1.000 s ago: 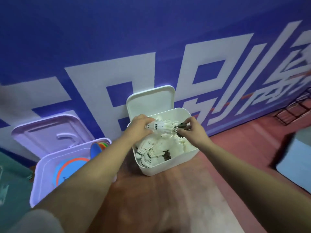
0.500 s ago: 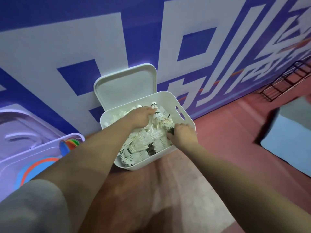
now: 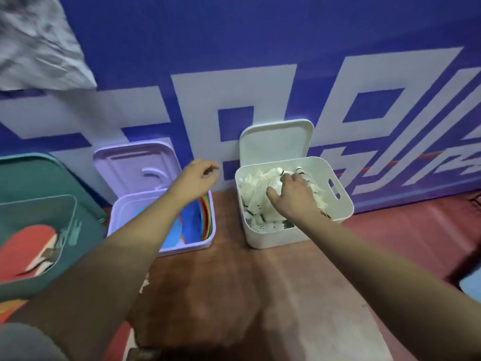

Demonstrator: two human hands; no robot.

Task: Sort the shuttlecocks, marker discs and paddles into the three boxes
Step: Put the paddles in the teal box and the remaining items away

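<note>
Three open boxes stand in a row against the wall. The white box [image 3: 346, 201] on the right is full of white shuttlecocks [image 3: 256, 201], and my right hand [image 3: 291, 196] lies palm down on the pile with fingers spread. In the middle, the lilac box [image 3: 182, 250] holds coloured marker discs [image 3: 205, 217]. My left hand [image 3: 194, 178] hovers over its back edge, fingers loosely curled and holding nothing. At the left, the green box [image 3: 39, 282] contains a red paddle [image 3: 28, 246].
Each box's lid leans on the blue and white wall behind it: white lid [image 3: 276, 142], lilac lid [image 3: 130, 165], green lid [image 3: 39, 175]. The boxes rest on a brown wooden surface [image 3: 234, 282]. A blue-grey object [image 3: 471, 282] shows at the right edge.
My left hand has come out of the white box and moved left over the lilac box. My right hand has moved from the box's front edge onto the shuttlecock pile. The view has pulled back.
</note>
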